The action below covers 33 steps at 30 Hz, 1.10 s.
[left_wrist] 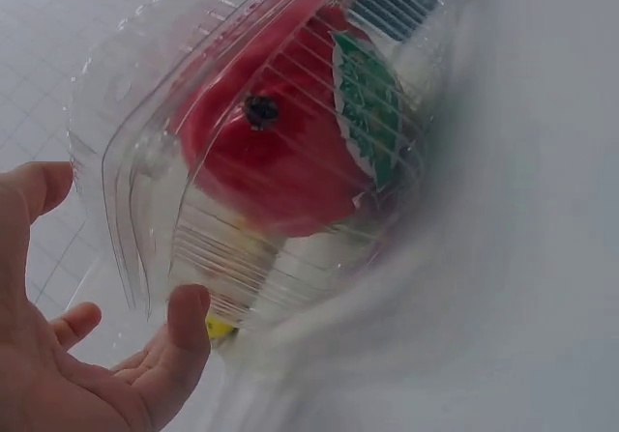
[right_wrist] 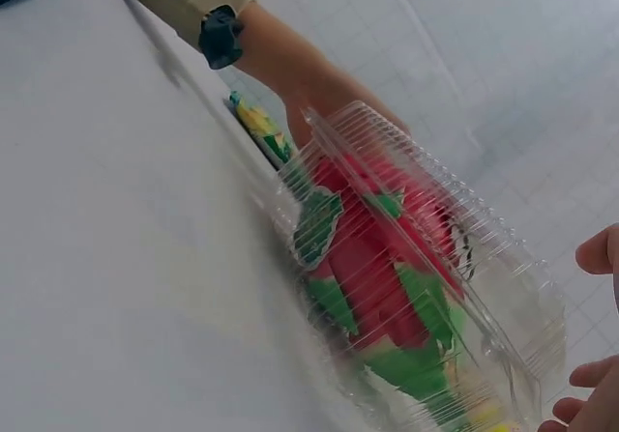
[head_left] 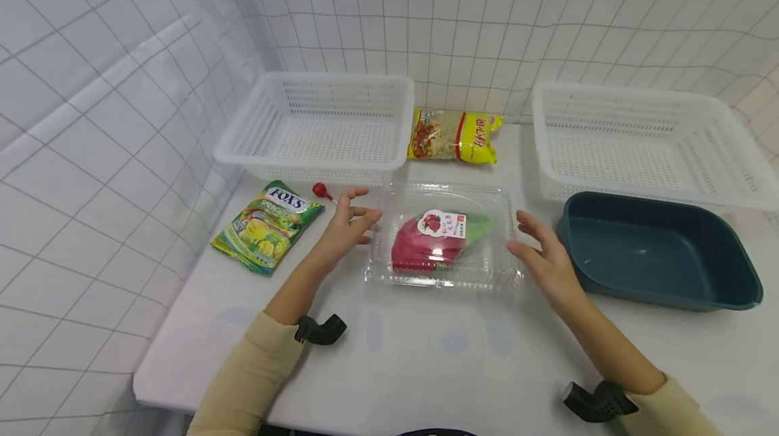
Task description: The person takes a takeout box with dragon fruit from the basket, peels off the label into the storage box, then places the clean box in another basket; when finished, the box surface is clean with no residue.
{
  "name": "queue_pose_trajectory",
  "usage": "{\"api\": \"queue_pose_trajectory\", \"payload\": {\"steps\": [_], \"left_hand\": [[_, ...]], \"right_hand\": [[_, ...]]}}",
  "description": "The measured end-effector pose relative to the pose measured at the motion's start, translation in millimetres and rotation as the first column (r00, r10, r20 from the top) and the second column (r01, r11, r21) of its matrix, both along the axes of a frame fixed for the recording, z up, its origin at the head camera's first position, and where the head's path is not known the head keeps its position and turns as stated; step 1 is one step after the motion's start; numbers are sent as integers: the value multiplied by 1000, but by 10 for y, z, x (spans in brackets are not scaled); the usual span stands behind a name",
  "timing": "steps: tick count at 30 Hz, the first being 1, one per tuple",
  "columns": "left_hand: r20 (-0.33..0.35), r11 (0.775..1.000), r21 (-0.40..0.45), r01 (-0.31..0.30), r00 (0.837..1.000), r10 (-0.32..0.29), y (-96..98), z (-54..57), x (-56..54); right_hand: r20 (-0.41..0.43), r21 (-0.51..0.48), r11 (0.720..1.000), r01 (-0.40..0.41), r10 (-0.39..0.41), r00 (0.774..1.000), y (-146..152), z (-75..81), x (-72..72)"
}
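A clear plastic clamshell box (head_left: 441,274) rests on the table with its lid down. Inside lies a red and green dragon fruit (head_left: 426,247), seen through the plastic; a round label (head_left: 443,224) sits on top. At the box's left side is my left hand (head_left: 348,225), thumb and fingers spread, fingertips close to the wall. My right hand (head_left: 546,260) is beside the right wall, its fingers loosely extended. In the left wrist view, thumb and fingers of the left hand (left_wrist: 106,355) stand around a corner of the box, gripping nothing.
Left of the box lie a green Fox's candy bag (head_left: 268,226) and a red lollipop (head_left: 320,190). Behind are a white basket (head_left: 322,171), a yellow food packet (head_left: 455,136) and another white basket (head_left: 645,194). A dark teal basin (head_left: 660,250) stands at the right.
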<state>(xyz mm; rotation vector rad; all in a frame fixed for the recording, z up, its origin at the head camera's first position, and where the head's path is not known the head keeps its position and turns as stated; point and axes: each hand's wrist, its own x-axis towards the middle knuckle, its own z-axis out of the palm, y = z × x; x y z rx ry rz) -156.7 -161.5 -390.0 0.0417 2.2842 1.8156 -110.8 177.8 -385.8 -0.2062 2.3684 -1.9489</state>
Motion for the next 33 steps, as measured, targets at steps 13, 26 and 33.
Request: {"api": "queue_pose_trajectory", "payload": {"steps": [13,26,33], "left_hand": [[-142,983,-147,107,981,-128,-33,-42,160],[-152,981,54,185,973,-175,-72,-160,143],[-192,945,152,291,946,-260,-99,-199,144]], "right_hand": [[-339,362,928,90,41,940,-153,330,-153],[-277,528,848,45,121,953,-461,351,-371],[-211,590,807,31,117,970,-544,382,-378]]}}
